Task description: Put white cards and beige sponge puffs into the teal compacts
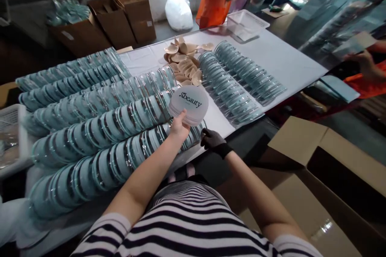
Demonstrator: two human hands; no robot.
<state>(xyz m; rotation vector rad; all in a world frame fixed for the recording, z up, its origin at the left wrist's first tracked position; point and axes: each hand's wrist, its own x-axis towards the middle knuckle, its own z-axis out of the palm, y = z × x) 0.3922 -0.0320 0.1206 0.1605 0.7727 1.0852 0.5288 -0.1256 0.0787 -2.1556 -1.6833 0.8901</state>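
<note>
A stack of round, pale cards [190,102] printed with "beauty" is gripped in my bare left hand [180,125], thumb on top. It hovers over the near ends of the rows of round, clear-and-bluish packs [120,122]. My right hand [212,139], in a dark knitted glove, is beside the table's front edge, just right of the nearest row. Its fingers are curled together; whatever they may hold is hidden. Beyond the cards lies a heap of beige, cup-shaped pieces [185,64]. Two more rows of packs [230,88] lie to its right.
The white table [289,54] carries a clear plastic bin [245,24] at the far side. Open cardboard boxes [297,140] stand by my right side, others [111,20] behind the table. A white basket [22,136] is at left. Co-workers in orange [212,0] work nearby.
</note>
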